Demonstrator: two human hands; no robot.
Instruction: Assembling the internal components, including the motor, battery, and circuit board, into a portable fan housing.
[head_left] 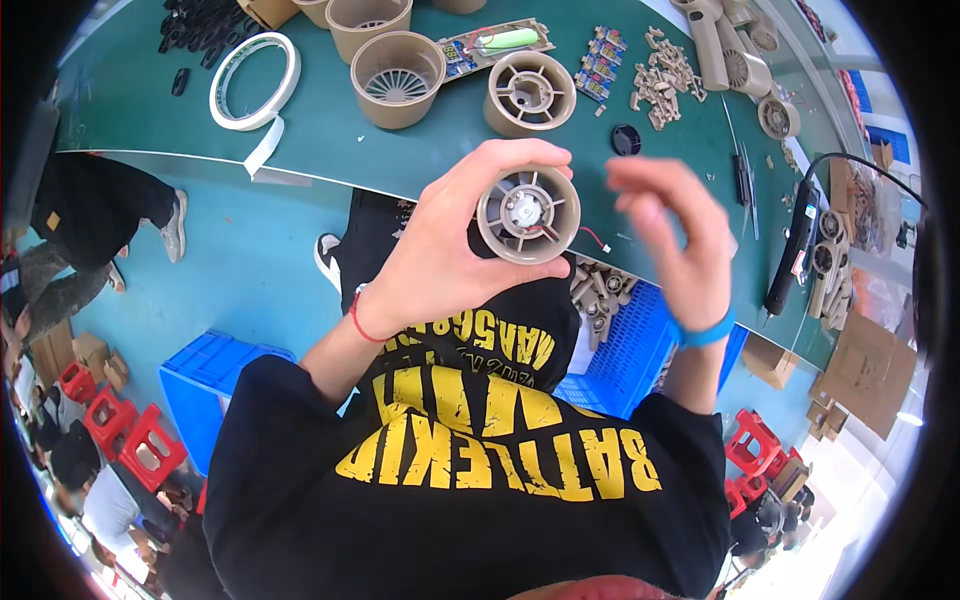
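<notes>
My left hand (450, 215) is wrapped around a beige round fan housing (487, 228), held up in front of the table's near edge. Its open end faces up, showing spokes and a white motor (525, 208) in the middle. A thin red wire with a small plug (597, 240) sticks out to its right. To the right of the housing is my right hand (680, 230), with fingers bent and apart, slightly blurred, and nothing visible in them. Just beyond its fingertips lies a black round cap (626, 139). Another beige spoked housing (530, 95) stands on the table behind the held one.
The green table (330, 140) carries beige cups (398, 80), a white tape roll (222, 95), small circuit boards (602, 62) and loose beige parts (665, 80). At right lie a black corded tool (795, 245) and beige fan bodies (778, 118). Blue crates (205, 375) stand below.
</notes>
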